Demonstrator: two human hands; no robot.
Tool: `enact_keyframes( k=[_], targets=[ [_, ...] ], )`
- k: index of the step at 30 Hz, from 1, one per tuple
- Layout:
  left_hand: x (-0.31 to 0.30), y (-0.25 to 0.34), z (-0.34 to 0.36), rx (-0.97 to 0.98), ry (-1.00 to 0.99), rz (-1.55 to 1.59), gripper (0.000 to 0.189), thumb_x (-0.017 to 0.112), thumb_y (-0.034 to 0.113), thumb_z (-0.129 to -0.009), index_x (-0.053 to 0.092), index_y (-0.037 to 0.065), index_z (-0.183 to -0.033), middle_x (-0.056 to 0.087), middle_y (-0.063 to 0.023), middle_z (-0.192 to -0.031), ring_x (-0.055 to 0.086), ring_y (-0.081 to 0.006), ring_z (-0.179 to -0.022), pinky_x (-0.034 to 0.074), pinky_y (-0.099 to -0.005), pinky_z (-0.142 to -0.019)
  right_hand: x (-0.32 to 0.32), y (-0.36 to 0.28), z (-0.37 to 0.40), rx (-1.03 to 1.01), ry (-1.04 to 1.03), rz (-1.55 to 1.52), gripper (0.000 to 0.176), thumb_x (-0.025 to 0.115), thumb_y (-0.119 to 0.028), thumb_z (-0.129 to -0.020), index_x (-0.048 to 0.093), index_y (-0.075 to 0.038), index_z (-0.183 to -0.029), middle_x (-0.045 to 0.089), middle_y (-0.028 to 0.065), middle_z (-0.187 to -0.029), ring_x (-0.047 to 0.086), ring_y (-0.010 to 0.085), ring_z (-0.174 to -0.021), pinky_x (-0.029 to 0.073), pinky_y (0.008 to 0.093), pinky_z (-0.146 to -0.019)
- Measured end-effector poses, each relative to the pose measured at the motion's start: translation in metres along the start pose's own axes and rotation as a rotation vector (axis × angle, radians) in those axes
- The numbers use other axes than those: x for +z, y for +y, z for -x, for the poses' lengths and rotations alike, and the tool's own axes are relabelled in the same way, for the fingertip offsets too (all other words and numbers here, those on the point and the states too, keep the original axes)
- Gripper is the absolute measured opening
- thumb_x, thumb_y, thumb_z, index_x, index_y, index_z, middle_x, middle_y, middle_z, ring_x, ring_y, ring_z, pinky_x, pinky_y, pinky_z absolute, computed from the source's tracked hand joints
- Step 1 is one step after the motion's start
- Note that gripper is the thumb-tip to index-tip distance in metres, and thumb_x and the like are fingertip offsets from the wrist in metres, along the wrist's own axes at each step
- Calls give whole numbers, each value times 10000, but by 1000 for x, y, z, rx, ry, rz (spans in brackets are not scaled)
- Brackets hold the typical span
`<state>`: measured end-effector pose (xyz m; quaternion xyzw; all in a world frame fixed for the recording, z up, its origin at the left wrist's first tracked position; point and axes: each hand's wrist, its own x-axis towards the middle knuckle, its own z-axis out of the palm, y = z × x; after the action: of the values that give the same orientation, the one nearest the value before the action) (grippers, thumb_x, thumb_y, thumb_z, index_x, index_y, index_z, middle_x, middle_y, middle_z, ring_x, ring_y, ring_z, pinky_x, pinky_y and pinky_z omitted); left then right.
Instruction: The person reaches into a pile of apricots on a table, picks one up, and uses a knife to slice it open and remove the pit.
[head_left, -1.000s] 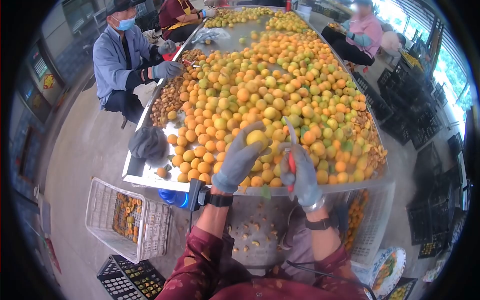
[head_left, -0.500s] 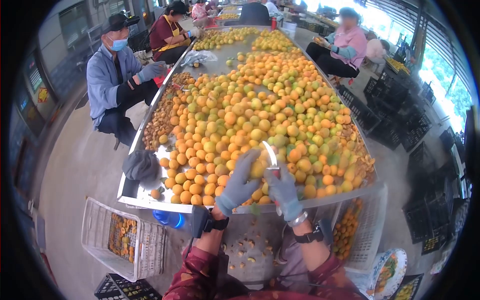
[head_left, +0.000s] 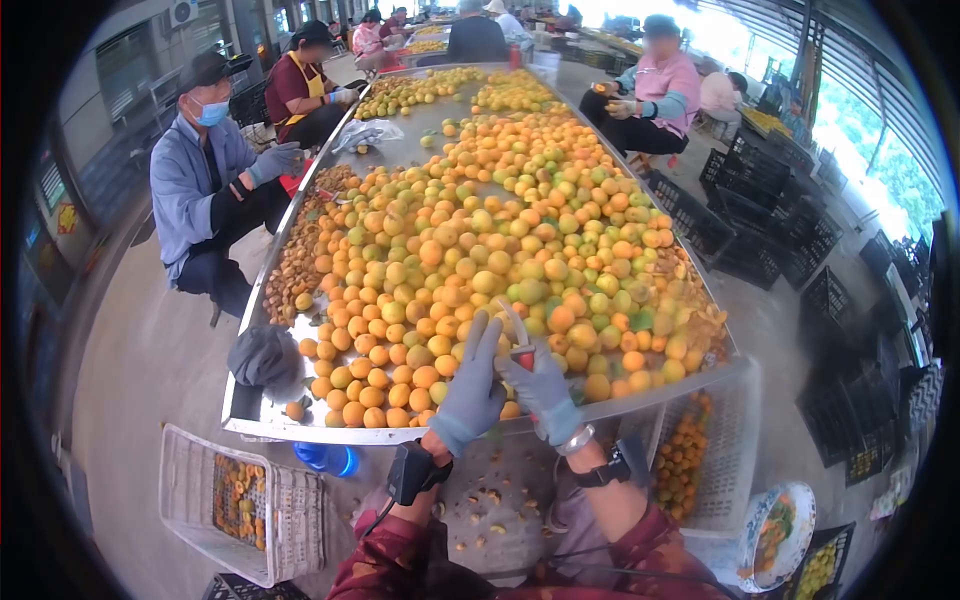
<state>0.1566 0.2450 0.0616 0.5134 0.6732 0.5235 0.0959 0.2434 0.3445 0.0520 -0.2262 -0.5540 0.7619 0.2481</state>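
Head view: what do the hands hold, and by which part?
The right hand grips a knife by its red handle; left hand, cannot be told.

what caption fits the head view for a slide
Gloved left hand and right hand gripping a knife by heaped fruit.

Left hand (head_left: 472,388) and right hand (head_left: 545,388), gripping a red-handled knife (head_left: 521,352), meet above apricots (head_left: 480,240) heaped on a table (head_left: 300,426).

The fruit heap (head_left: 500,250) covers nearly the whole surface (head_left: 255,410); bare steel shows only at the near left corner, partly taken by a grey cloth (head_left: 262,356), and far off beside a plastic bag (head_left: 368,133). Below the near edge, white crates (head_left: 235,490) flank the open gap.
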Motion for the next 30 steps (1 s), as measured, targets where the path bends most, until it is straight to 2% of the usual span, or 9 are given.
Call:
enact_keyframes(
  k=[5, 8, 10, 16, 20, 22, 26, 28, 30],
  targets=[
    [1, -3, 0, 33, 24, -4, 801, 516, -119, -703, 283, 53, -1449, 236, -216, -1510, 243, -361, -1405, 300, -394, -1104, -1, 6, -4, -14, 39, -54, 418, 737, -145, -829, 525, -15, -1165, 563, -21, -900, 519, 41, -746, 458, 186, -632],
    [5, -6, 1, 161, 151, -197, 774, 557, -59, -729, 292, 69, -1445, 315, -218, -1464, 453, -368, -1265, 496, -361, -872, 0, -3, -2, -9, 101, -56, 415, 727, -129, -832, 524, -8, -1174, 584, -6, -927, 548, 46, -773, 471, 183, -652],
    [3, 8, 1, -110, 234, -83, 607, 641, 51, -746, 439, 48, -1319, 536, -187, -1262, 623, -294, -1041, 537, -358, -775, 5, -10, -1, -95, 177, -107, 409, 726, -127, -830, 532, -4, -1168, 599, 13, -955, 573, 53, -801, 489, 186, -684],
    [4, 9, -1, -288, 262, -140, 317, 718, 126, -711, 590, -11, -966, 673, -87, -777, 639, -128, -657, 515, -271, -625, 5, -11, 2, -66, 191, -59, 399, 738, -134, -818, 545, 1, -1141, 604, 31, -971, 585, 63, -832, 502, 198, -723],
    [4, 4, 0, -274, 261, -211, 309, 725, 153, -704, 603, -18, -931, 655, -80, -692, 626, -117, -639, 503, -268, -613, 4, -9, 2, -71, 192, -78, 400, 742, -134, -814, 548, 1, -1137, 605, 24, -956, 578, 64, -827, 496, 197, -716],
    [5, 3, 0, -251, 279, -143, 267, 695, 239, -717, 588, 25, -833, 644, -117, -669, 643, -278, -625, 498, -352, -579, 4, -3, 0, -117, 208, -54, 379, 748, -132, -809, 561, -5, -1113, 604, 17, -948, 570, 63, -812, 489, 195, -702],
    [13, -27, 5, -319, 253, -61, 273, 695, 244, -708, 588, 19, -819, 632, -122, -651, 634, -256, -597, 491, -352, -569, 3, 4, -2, -171, 217, -4, 357, 747, -139, -812, 571, -8, -1094, 605, 16, -944, 564, 63, -809, 489, 204, -717],
    [14, -35, 3, -367, 234, 161, 202, 672, 180, -737, 593, 7, -804, 629, -93, -636, 613, -182, -557, 478, -319, -527, 10, -7, 1, -180, 265, -38, 310, 729, -150, -832, 579, -28, -1075, 601, -8, -840, 542, 42, -671, 472, 189, -590],
    [4, -19, 2, -428, 202, 324, 152, 651, 137, -759, 591, 1, -789, 625, -74, -636, 600, -144, -557, 468, -291, -510, 0, -20, 5, 79, 177, -210, 221, 682, -256, -880, 565, -83, -952, 517, -45, -653, 398, 33, -437, 307, 193, -377]
  ],
)
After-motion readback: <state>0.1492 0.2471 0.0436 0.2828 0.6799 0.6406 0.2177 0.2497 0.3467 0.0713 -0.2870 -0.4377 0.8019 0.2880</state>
